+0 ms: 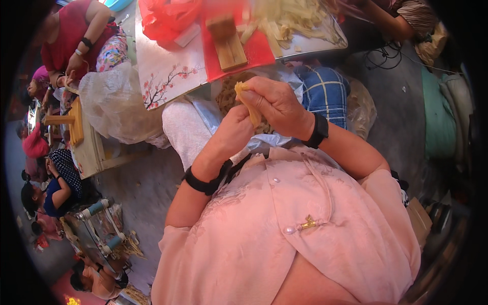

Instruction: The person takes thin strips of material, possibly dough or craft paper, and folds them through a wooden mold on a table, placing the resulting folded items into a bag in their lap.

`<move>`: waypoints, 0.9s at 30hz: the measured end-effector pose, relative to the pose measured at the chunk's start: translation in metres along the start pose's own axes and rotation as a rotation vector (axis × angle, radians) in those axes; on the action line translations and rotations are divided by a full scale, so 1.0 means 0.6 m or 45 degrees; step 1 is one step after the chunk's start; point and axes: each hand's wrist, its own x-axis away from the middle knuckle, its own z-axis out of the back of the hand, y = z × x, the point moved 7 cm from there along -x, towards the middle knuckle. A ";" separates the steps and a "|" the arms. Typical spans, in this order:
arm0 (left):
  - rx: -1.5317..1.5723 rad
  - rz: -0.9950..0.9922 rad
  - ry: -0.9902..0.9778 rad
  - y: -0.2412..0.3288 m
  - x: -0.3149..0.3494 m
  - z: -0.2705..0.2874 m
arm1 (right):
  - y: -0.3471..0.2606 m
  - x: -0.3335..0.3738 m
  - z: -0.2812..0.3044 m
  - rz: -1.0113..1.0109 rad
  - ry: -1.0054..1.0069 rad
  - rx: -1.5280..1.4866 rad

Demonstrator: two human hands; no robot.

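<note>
A folded pale yellow strip point(252, 113), perhaps of plant leaf or husk, is stretched between my two hands over my lap. My right hand point(282, 105) pinches its upper end between thumb and fingers, and a short tuft sticks out past the thumb. Closed fingers of my left hand point(234, 131) grip beside the lower end; the fingertips are partly hidden. Beneath the hands, an open plastic bag point(203, 113) on my lap holds brownish curled strips point(231, 94).
Ahead stands a low table point(168, 66) with a wooden block tool point(231, 53), a red plastic bag point(168, 23) and a heap of pale strips point(297, 23). A clear bag point(114, 104) and wooden bench point(91, 157) are at left. Several people sit nearby; green sacks point(439, 117) lie at right.
</note>
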 end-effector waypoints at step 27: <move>-0.095 -0.705 0.557 0.083 0.019 0.067 | 0.064 0.011 -0.031 -1.013 -0.339 -1.114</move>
